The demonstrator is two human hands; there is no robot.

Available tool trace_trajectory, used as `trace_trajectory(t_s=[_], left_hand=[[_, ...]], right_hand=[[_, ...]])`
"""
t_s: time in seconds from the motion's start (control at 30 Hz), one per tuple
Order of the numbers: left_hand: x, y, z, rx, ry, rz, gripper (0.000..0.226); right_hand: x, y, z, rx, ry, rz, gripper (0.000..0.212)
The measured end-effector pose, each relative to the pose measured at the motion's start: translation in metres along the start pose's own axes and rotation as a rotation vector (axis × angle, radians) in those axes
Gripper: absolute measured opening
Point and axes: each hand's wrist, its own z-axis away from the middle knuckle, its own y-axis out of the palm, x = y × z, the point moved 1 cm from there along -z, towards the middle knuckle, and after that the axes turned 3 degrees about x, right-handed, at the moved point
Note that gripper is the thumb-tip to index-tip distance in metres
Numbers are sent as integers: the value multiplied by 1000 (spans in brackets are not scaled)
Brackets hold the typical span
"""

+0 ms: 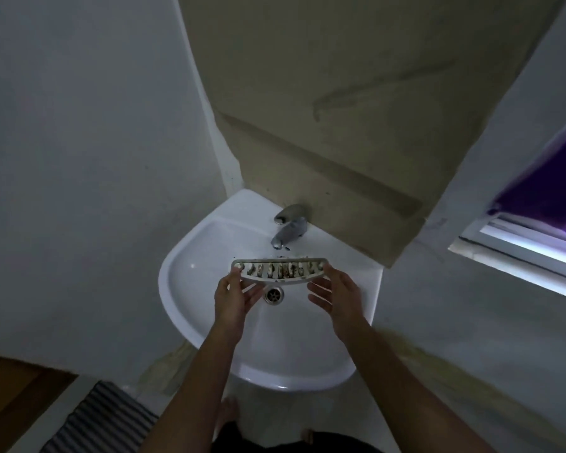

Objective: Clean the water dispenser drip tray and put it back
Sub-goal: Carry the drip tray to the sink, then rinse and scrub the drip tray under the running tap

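Observation:
I hold a curved grey drip tray (pixel 279 270) over the white sink (pixel 209 322), just in front of the tap. Its slotted inside faces me and is caked with brown and dark grime. My left hand (pixel 234 297) pinches the tray's left end between thumb and fingers. My right hand (pixel 335 294) grips the right end, thumb on top and fingers spread below. The drain (pixel 274 294) lies right under the tray. Specks of dirt dot the basin near the tap.
A chrome tap (pixel 288 231) stands at the back of the basin, with no water running. A beige panel (pixel 340 125) rises behind it. A window with a purple curtain (pixel 549 191) is at right. A striped mat (pixel 102 420) lies on the floor at lower left.

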Motion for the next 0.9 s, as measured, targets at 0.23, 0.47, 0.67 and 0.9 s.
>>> trace_trajectory(t_s=[0.23,0.47,0.67,0.9], left_hand=[[-15,-18,-64,158,-128,-45,38],[-29,-37,-115,272,-248,-111,39],[-30,-50,-147,317,-310,-189,44],[-22,-51,-162,346,-356,-183,49]], right_hand=[[-36,37,-13,-189,-20,-39,27],[-51,60,-19,-449,-72,121,16],[-21,95,-29,-529,-315,407,25],[13,141,-44,-294,-278,296,38]])
